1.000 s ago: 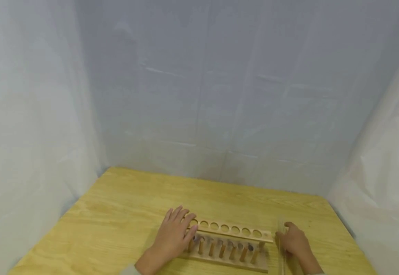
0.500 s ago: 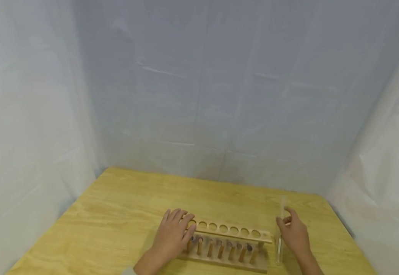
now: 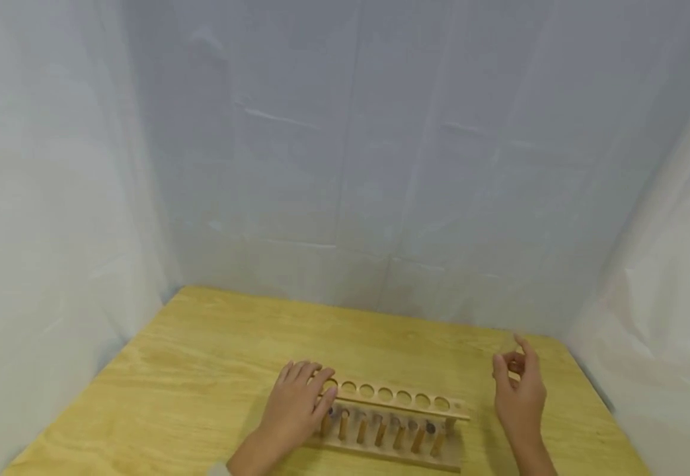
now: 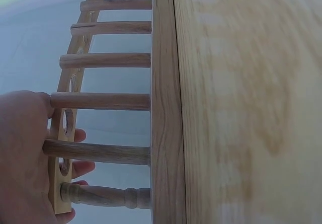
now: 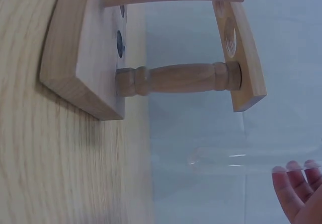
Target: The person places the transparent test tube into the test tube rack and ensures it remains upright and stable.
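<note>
A wooden test tube rack point(image 3: 392, 449) stands on the table, with a row of round holes in its top rail and upright pegs on its base. At the rack's left end my left hand point(image 3: 297, 403) grips the top rail; in the left wrist view its fingers point(image 4: 83, 168) show behind the rail point(image 4: 75, 63). Right of the rack my right hand point(image 3: 520, 390) is raised above the table. It pinches a clear glass test tube point(image 5: 216, 157), whose rounded end shows in the right wrist view, clear of the rack. The tube is barely visible in the head view.
The yellow wood-grain table point(image 3: 232, 344) reaches back to a pale sheet wall point(image 3: 345, 198). Similar sheets hang at the left point(image 3: 53, 231) and right point(image 3: 672, 311). No test tubes show in the rack's holes.
My right hand has lifted the test tube from low beside the rack, moving up and a little to the right. The left hand has kept its place on the rack.
</note>
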A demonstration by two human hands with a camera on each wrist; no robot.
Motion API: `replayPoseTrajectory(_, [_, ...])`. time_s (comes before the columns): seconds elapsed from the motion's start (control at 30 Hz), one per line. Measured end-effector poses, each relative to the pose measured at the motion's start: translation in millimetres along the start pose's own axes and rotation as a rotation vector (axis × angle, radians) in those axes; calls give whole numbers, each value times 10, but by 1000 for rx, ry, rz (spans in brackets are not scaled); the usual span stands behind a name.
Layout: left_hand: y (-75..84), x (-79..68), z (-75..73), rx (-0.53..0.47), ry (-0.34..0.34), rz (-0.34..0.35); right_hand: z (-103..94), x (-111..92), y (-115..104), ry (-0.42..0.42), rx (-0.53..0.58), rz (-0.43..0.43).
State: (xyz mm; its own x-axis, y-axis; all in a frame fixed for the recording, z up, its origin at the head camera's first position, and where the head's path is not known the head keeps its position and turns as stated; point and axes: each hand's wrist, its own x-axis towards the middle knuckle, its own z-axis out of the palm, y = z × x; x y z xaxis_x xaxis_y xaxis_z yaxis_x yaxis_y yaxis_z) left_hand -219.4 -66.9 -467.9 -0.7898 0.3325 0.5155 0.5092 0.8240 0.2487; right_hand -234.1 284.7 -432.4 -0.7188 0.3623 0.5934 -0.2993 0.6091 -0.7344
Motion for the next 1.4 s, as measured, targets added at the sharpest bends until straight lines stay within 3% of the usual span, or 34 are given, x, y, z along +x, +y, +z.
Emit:
replayPoseTrajectory(0.2, [18, -19, -17, 10, -5, 8, -14, -47, -94, 76, 97, -98])
replayPoseTrajectory(0.43, [14, -3, -16, 27, 18, 9, -69, -87, -445, 104, 180, -226])
replayPoseTrajectory(0.67, [3, 14, -8, 29, 27, 23, -33, -46, -220, 136, 269, -289])
replayPoseTrajectory(0.83, [13, 6, -7, 29, 22, 16, -69, -68, -254, 146, 353, -308])
replayPoseTrajectory(1.1, [10, 12, -6, 28, 4, 8, -34, -84, -260, 121, 631, -363])
replayPoseTrajectory(1.33, [-6, 20, 9, 28, 7, 1, -31, -90, -337, 86, 532, -395])
replayPoseTrajectory(1.4, [-4, 12, 15, 25, 5, -2, -28, -101, -349, 58, 564, -409])
